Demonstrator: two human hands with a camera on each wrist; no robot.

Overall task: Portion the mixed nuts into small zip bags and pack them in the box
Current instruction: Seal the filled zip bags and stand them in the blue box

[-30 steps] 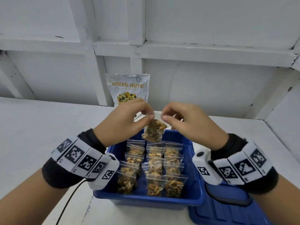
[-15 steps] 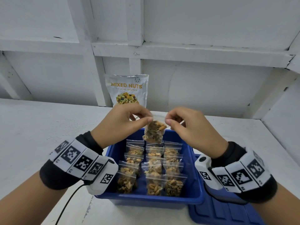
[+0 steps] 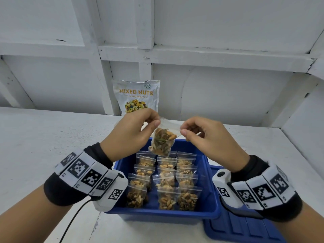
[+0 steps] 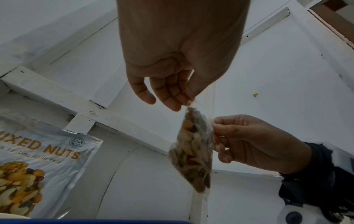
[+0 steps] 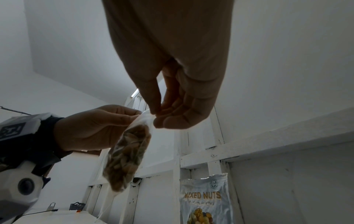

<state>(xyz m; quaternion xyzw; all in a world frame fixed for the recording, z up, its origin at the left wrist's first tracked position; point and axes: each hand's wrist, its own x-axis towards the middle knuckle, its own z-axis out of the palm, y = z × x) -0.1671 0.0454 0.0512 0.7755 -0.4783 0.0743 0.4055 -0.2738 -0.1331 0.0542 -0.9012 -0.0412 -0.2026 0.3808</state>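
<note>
Both hands hold one small zip bag (image 3: 162,142) of mixed nuts in the air above the far end of the blue box (image 3: 209,174). The left hand (image 3: 130,132) pinches the bag's top left corner between thumb and forefinger, the other fingers curled beside them. The right hand (image 3: 205,135) pinches the top right corner in the same manner, its remaining fingers loosely curled. The bag's clear top strip is stretched between the two pinches; the filled part hangs tilted below the left hand, clear of the box. Inside the box, filled zip bags (image 3: 165,179) stand upright in three rows. A blue lid (image 3: 242,228) lies on the white table (image 3: 35,137), just right of the box. The large mixed nuts pouch (image 3: 136,97) stands against the wall behind the hands.
</note>
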